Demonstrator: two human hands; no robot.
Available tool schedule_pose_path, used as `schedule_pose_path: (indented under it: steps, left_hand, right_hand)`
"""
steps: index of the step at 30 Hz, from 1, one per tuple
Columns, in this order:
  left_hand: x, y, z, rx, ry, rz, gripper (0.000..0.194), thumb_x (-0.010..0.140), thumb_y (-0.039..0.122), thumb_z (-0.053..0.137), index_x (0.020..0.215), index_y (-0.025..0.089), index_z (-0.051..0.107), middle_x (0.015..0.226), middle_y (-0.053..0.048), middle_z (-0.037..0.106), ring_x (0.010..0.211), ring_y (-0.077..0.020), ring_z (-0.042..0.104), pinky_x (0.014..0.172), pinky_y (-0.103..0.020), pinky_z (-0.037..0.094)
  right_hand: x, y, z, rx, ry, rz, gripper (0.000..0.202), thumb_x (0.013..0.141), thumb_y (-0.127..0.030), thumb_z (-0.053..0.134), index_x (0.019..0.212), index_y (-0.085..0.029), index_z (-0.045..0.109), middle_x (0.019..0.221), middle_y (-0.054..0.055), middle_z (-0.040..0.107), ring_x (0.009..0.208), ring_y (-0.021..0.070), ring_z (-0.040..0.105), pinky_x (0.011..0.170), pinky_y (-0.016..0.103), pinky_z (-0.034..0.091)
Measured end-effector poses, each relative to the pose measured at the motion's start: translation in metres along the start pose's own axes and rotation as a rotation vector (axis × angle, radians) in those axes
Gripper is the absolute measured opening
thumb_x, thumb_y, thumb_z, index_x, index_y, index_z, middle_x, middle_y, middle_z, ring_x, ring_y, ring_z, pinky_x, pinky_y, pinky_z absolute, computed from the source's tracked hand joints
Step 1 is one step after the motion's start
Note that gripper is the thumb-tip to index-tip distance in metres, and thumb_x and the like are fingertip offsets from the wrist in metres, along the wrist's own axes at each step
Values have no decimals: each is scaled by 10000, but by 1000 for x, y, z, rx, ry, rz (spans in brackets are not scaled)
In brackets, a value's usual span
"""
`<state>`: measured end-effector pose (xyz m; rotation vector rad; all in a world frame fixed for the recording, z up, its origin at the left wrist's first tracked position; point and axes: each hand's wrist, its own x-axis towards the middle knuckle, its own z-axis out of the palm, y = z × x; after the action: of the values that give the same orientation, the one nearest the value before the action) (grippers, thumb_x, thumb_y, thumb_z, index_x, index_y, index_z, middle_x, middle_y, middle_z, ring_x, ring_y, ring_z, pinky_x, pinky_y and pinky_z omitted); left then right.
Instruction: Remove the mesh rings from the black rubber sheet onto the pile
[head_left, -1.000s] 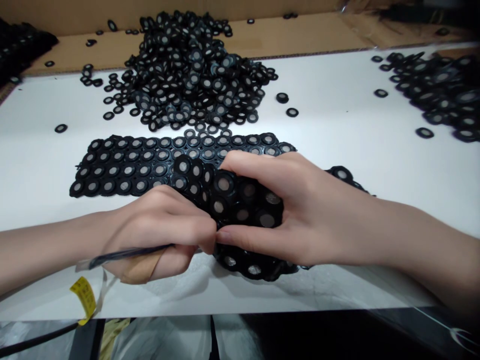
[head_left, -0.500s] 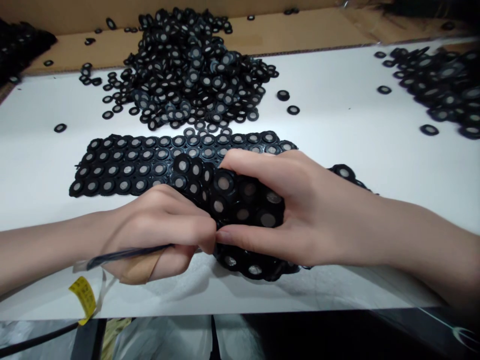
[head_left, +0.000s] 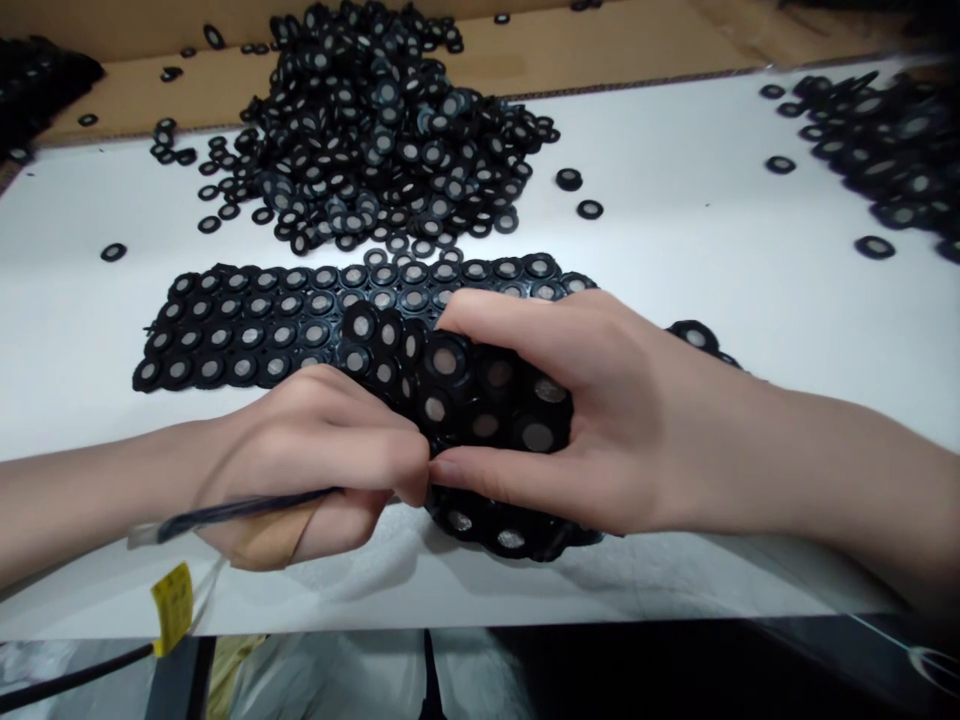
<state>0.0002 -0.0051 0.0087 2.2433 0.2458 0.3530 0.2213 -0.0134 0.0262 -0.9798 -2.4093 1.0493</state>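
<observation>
Fingers (head_left: pixel 517 330) over white table (head_left: pixel 712 250)

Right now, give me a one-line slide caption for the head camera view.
Both hands grip a black rubber sheet of mesh-centred rings; left hand also holds a thin dark tool, right hand bends the sheet.
</observation>
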Motion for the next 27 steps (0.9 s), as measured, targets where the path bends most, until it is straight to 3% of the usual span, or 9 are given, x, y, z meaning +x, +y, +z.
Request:
schedule_pose_path:
  steps: [8,12,27]
  left_hand:
    - [0,-2,-2,-22,-26,62,145,828,78,435,901,115,554,606,-20,492,530,-122,466,486,-239,348]
    - [1,-4,-2,-28,18,80,140,826,79,443,890,111,564,592,-14,469,510,-114,444,464,-242,320]
    - [1,-2,-4,-25,-28,70,137,820,79,443,910,139,527,620,-23,510,530,-130,483,484,-247,356]
  right_hand:
    - [0,1,4,-18,63,-37,231,792,-318,611,788,-213,406,540,-70,377,460,72,393,368,219,258]
    - [0,1,4,-21,60,-21,224,793,-337,613,814,-210,430,536,-69,379,454,71,388,365,217,256]
    - [0,0,3,-11,57,-4,228,778,-342,637,835,-213,458,551,-57,412,477,87,420,386,226,264]
